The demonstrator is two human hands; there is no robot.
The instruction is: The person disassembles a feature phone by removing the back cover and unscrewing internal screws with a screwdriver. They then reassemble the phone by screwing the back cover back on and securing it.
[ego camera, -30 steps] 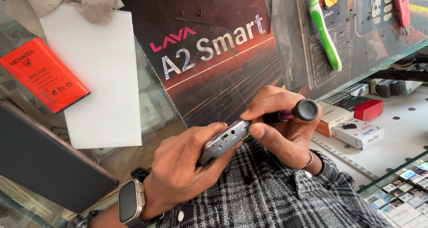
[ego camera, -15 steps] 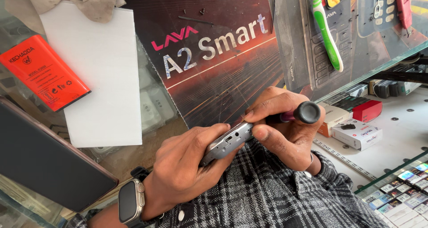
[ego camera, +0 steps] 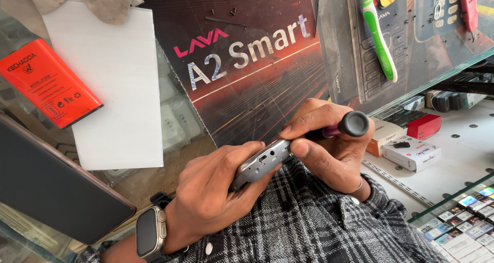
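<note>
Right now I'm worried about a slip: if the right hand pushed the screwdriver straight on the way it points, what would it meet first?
Probably the grey phone: the right hand aims the screwdriver at its end, and the left hand gripping it lies just behind. The tip is hidden.

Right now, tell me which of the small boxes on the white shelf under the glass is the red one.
The red box, farthest back on the white shelf. The box with the brown top and the white box lie nearer the right hand.

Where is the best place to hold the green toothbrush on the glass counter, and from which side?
Grip the green toothbrush at its bare lower handle, probably from above with fingers across its width: it lies flat and slanted on the glass counter, that end free.
</note>
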